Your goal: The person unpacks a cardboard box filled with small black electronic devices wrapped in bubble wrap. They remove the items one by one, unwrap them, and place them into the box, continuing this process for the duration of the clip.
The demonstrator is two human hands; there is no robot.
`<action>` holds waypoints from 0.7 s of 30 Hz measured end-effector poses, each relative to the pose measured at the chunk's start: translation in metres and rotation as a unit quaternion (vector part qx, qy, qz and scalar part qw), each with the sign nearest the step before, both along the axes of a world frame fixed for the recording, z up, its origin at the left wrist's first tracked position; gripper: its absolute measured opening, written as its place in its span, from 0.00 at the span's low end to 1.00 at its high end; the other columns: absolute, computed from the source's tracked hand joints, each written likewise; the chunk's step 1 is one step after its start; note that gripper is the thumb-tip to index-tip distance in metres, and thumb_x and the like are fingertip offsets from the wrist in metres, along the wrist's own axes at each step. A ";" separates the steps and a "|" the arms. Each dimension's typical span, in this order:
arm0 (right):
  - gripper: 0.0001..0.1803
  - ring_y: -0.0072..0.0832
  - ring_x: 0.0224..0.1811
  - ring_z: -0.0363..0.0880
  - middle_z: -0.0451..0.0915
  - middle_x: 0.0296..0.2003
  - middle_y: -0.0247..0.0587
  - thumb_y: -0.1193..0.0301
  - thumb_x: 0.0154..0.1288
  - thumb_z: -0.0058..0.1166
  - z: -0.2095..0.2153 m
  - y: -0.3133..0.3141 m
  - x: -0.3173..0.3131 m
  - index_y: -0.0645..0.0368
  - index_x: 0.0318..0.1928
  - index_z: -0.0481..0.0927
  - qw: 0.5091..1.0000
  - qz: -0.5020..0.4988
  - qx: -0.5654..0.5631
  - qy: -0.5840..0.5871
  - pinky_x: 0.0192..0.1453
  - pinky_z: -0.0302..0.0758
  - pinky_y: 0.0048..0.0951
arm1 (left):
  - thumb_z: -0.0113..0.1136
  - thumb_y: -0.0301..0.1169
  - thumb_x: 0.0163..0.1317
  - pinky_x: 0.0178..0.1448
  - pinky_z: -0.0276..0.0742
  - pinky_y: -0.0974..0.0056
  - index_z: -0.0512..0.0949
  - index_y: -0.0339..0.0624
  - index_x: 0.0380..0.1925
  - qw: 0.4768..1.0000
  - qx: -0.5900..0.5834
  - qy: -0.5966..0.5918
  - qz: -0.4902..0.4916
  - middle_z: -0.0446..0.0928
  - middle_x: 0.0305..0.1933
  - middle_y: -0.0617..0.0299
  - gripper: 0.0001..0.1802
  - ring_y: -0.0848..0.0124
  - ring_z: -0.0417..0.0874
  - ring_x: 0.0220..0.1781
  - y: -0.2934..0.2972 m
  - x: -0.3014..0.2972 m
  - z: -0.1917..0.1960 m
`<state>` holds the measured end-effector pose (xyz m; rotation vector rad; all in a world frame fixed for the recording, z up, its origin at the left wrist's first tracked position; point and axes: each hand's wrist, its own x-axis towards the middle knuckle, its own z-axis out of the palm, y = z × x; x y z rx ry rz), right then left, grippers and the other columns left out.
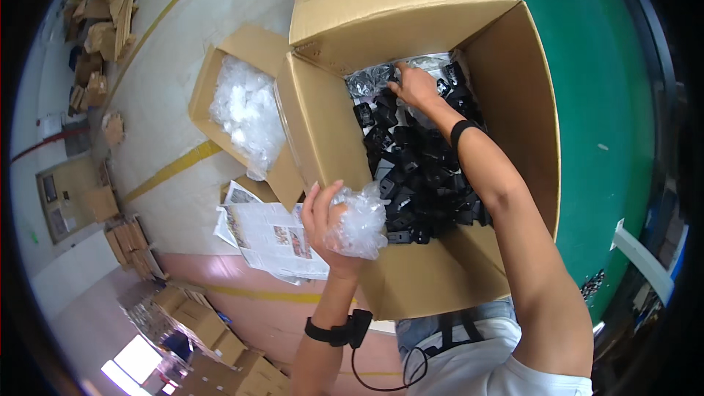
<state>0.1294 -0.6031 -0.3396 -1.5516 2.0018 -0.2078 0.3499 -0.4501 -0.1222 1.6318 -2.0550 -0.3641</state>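
Note:
My left hand is closed around a crumpled wad of clear bubble wrap, held over the near left edge of a large open cardboard box. My right hand reaches deep into the box toward its far side. Its thumb and forefinger are apart, next to clear plastic wrapping; the other fingers are partly hidden. Below the right hand lies a heap of small black plastic parts, filling much of the box floor.
A smaller open carton full of clear bubble wrap stands on the left. Sheets of newspaper lie in front of it. Cardboard pieces are piled far left, and more cartons stand at lower left. Green floor stretches along the right.

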 end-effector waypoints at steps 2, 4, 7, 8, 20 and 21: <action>0.24 0.48 0.47 0.81 0.82 0.39 0.57 0.54 0.58 0.58 -0.021 -0.006 0.000 0.59 0.48 0.79 0.995 0.043 0.077 0.049 0.51 0.78 0.44 | 0.67 0.34 0.47 0.62 0.66 0.51 0.76 0.40 0.26 1.000 0.001 -0.008 -0.004 0.78 0.51 0.58 0.11 0.49 0.71 0.61 -0.002 -0.002 0.000; 0.19 0.48 0.45 0.82 0.83 0.39 0.56 0.57 0.59 0.56 -0.026 -0.010 0.007 0.58 0.42 0.82 0.997 0.004 0.063 0.044 0.50 0.79 0.44 | 0.68 0.35 0.46 0.63 0.65 0.50 0.76 0.40 0.26 1.000 0.002 -0.008 -0.009 0.77 0.51 0.57 0.13 0.49 0.70 0.61 0.000 -0.001 -0.002; 0.14 0.49 0.41 0.84 0.83 0.37 0.56 0.61 0.58 0.55 -0.041 -0.014 0.008 0.58 0.37 0.84 0.997 -0.058 0.036 0.044 0.45 0.80 0.47 | 0.68 0.36 0.47 0.63 0.64 0.49 0.76 0.39 0.28 1.000 0.008 -0.003 -0.026 0.76 0.53 0.56 0.14 0.48 0.69 0.61 0.001 0.000 -0.003; 0.14 0.49 0.40 0.83 0.83 0.37 0.56 0.61 0.57 0.55 -0.047 -0.012 0.007 0.58 0.37 0.84 0.998 -0.047 0.029 0.038 0.45 0.80 0.47 | 0.68 0.36 0.47 0.63 0.64 0.49 0.76 0.39 0.28 0.999 0.008 -0.008 -0.032 0.76 0.53 0.56 0.14 0.48 0.69 0.61 -0.001 0.000 -0.001; 0.18 0.51 0.42 0.82 0.84 0.36 0.52 0.55 0.58 0.60 -0.036 0.004 0.002 0.56 0.38 0.83 0.997 -0.049 0.054 0.014 0.46 0.78 0.47 | 0.69 0.36 0.47 0.61 0.68 0.49 0.76 0.40 0.28 0.999 0.016 0.006 -0.030 0.77 0.52 0.58 0.15 0.47 0.70 0.59 -0.004 0.001 -0.001; 0.18 0.51 0.43 0.82 0.84 0.37 0.52 0.55 0.58 0.60 -0.041 -0.005 0.005 0.56 0.38 0.84 0.995 -0.060 0.079 0.020 0.46 0.79 0.49 | 0.69 0.36 0.47 0.62 0.66 0.49 0.75 0.40 0.29 0.999 0.017 0.006 -0.033 0.77 0.52 0.58 0.15 0.47 0.70 0.61 -0.004 0.001 -0.001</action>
